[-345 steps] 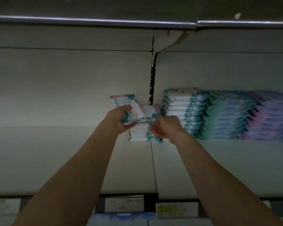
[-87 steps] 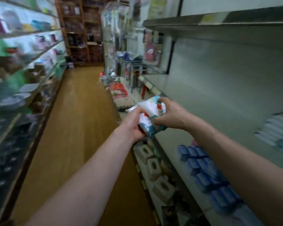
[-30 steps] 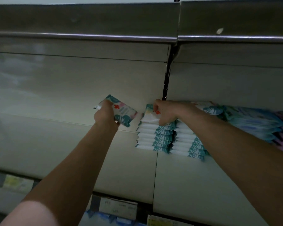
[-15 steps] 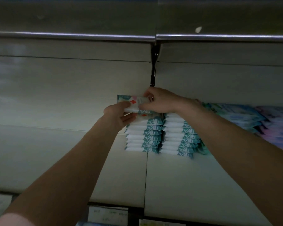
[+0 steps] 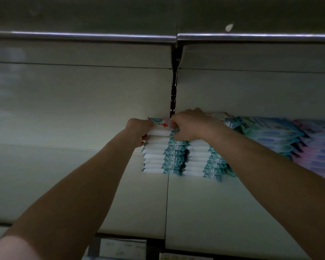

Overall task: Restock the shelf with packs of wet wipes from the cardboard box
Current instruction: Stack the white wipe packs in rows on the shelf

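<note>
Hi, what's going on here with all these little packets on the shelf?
A person is restocking a shop shelf with wet wipes. The left hand and the right hand each grip one end of a pack of wet wipes with a red cross on it, laying it flat on top of the leftmost teal stack. A second teal stack stands right beside it, with blue packs and pink packs further right.
</note>
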A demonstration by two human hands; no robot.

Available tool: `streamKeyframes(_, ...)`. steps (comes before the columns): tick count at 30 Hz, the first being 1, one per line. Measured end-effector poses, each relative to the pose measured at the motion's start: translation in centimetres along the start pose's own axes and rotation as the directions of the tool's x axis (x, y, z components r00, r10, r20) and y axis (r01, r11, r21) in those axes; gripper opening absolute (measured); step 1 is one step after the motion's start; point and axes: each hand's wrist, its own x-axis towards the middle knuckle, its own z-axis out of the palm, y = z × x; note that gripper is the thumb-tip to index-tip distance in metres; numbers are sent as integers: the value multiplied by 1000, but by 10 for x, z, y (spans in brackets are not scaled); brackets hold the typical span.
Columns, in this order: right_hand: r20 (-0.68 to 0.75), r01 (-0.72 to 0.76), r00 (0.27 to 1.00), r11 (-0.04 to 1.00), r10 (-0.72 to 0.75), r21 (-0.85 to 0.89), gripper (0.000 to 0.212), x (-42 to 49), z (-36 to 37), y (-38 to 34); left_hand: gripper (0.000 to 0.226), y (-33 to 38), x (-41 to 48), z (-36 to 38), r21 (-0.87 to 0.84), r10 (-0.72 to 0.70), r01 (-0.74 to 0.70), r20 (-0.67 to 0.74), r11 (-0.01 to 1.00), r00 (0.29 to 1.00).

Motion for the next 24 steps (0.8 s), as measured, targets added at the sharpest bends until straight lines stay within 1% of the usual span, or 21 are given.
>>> streamKeyframes(3, 51, 5, 999, 999, -3, -49, 58, -3, 5, -1, 25, -3, 4, 2, 54, 16, -16, 7, 998, 1000)
streamKeyframes(4, 43, 6, 999, 996, -3, -84, 61, -2, 10, -1, 25, -3, 5, 2, 57, 14, -15, 12, 998, 1000)
streamKeyframes(7, -11, -11, 1000, 988, 9, -155, 58, 4, 19, 0, 29, -4, 12, 0, 88, 46, -46, 3, 995, 999)
streamKeyframes(9, -28, -11, 1000, 982, 6, -187, 58, 7, 21, 0, 36, -6, 14, 3, 136, 167, -165, -5, 977, 986)
streamKeyframes(10, -41, -8, 999, 980, 0, -198, 57, 9, 22, -1, 46, -7, 15, 5, 175, 249, -246, 4, 953, 968)
streamKeyframes(11, -55, -4, 998, 979, -7, -204, 56, 10, 22, -1, 56, -7, 14, 7, 228, 318, -319, 41, 920, 947)
streamKeyframes(13, -65, 7, 998, 980, -21, -198, 54, 10, 23, -1, 67, -5, 8, 11, 352, 381, -421, 179, 836, 907)
streamKeyframes(15, -25, 22, 999, 985, -27, -172, 57, 9, 20, 2, 68, 0, 3, 12, 432, 372, -470, 295, 769, 880)
streamKeyframes(16, 8, 27, 1000, 985, -26, -171, 60, 8, 17, 4, 68, 3, 2, 11, 445, 359, -475, 323, 759, 876)
streamKeyframes(18, 77, 24, 997, 977, -8, -211, 66, 6, 10, 7, 62, 7, 1, 9, 437, 339, -460, 328, 773, 882)
streamKeyframes(19, 95, 19, 995, 972, 4, -235, 70, 5, 8, 7, 52, 8, 0, 8, 420, 323, -442, 326, 793, 889)
streamKeyframes(20, 97, 16, 995, 967, 9, -253, 71, 5, 9, 7, 38, 7, 1, 8, 397, 300, -412, 315, 820, 901)
streamKeyframes(21, 83, 16, 997, 965, 6, -261, 68, 6, 10, 5, 24, 5, 3, 7, 378, 281, -383, 298, 843, 912)
streamKeyframes(22, 54, 21, 998, 965, -7, -262, 63, 6, 13, 3, 17, 3, 5, 7, 367, 270, -365, 287, 855, 919)
streamKeyframes(24, -15, 37, 999, 968, -42, -248, 54, 8, 17, -1, 15, 2, 9, 5, 359, 262, -346, 263, 867, 929)
